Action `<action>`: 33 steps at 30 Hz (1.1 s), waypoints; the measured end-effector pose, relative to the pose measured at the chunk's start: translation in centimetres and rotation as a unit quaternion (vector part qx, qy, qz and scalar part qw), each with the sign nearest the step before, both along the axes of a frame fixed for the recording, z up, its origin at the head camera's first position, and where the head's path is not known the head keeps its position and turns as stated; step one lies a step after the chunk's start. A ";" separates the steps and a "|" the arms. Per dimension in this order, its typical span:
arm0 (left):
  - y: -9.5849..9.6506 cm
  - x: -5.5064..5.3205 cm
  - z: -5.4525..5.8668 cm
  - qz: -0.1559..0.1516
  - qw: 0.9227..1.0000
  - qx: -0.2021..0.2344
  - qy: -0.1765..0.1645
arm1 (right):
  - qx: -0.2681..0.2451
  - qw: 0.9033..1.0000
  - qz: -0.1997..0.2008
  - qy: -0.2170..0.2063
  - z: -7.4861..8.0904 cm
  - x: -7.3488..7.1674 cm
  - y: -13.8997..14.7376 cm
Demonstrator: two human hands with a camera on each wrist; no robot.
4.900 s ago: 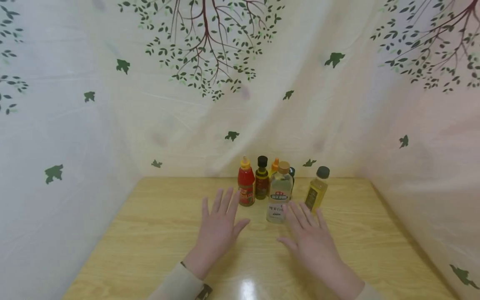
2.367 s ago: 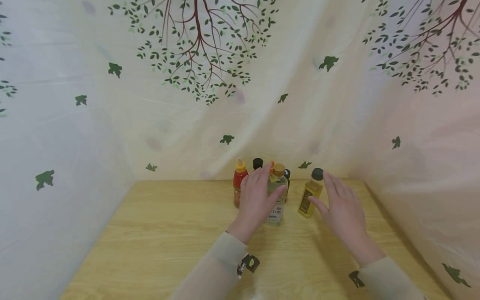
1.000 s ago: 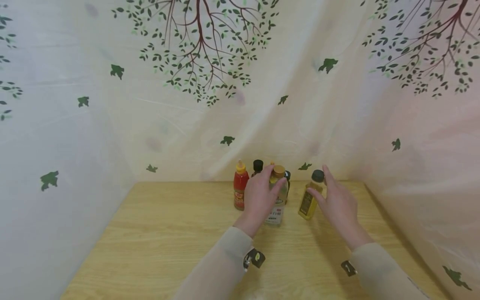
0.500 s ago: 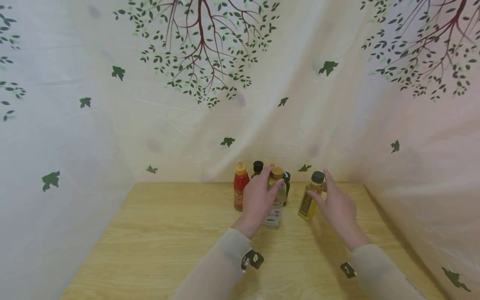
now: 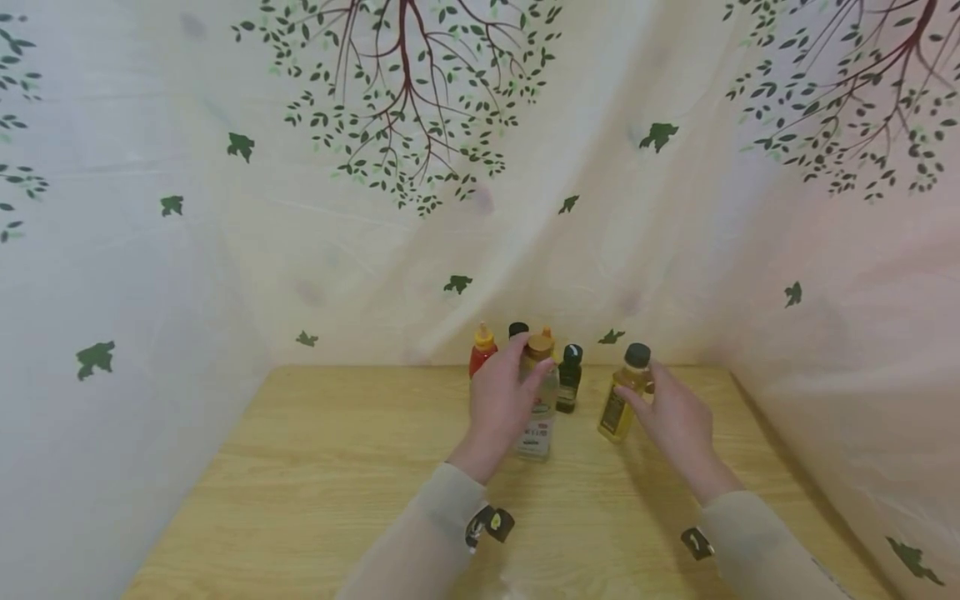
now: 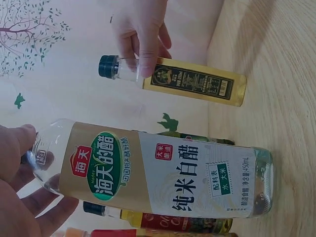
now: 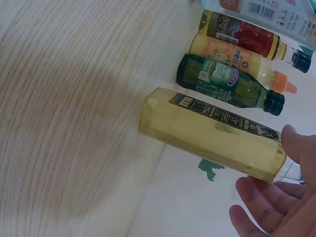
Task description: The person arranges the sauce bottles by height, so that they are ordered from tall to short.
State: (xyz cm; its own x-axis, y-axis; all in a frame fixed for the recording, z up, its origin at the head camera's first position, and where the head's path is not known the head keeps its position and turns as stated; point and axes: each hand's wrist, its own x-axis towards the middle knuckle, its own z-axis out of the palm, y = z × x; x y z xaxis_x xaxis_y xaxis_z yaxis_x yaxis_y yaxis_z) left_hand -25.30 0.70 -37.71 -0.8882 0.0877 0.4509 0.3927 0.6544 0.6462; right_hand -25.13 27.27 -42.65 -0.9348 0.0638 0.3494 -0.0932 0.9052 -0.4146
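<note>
In the head view my left hand [image 5: 498, 408] grips a clear white-vinegar bottle [image 5: 535, 433] around its neck, below the brown cap. Its printed label faces the left wrist camera, where the vinegar bottle [image 6: 163, 173] stands nearest. My right hand [image 5: 678, 421] holds a square bottle of yellow oil [image 5: 615, 417] near its neck, thumb in front and fingers behind. The right wrist view shows this oil bottle [image 7: 212, 136] close up, with the thumb [image 7: 295, 143] by its shoulder. Whether either base is off the table, I cannot tell.
Behind the vinegar stand a small green bottle [image 5: 570, 379], a red sauce bottle [image 5: 482, 360], a black-capped bottle [image 5: 518, 329] and an orange-capped squeeze bottle [image 5: 547, 335], partly hidden. The wooden table [image 5: 315, 467] meets a printed cloth backdrop [image 5: 360, 275] on three sides.
Both hands first spread flat, then reached to the bottles. In the last half second my left hand has shifted the vinegar bottle left and slightly nearer, uncovering the green bottle. The oil bottle stays about put.
</note>
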 end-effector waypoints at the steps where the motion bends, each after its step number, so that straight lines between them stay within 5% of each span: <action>1: -0.2 0.1 0.1 0.001 1.000 -0.002 0.003 | 0.000 1.000 -0.001 -0.001 -0.1 0.0 0.0; 18: -4.3 2.0 0.6 0.028 1.000 -0.003 0.009 | -0.003 1.000 0.003 -0.014 -0.3 0.5 0.1; 33: -8.5 2.3 1.0 0.057 0.998 0.009 0.015 | 0.002 1.000 0.001 -0.030 -0.6 0.5 0.4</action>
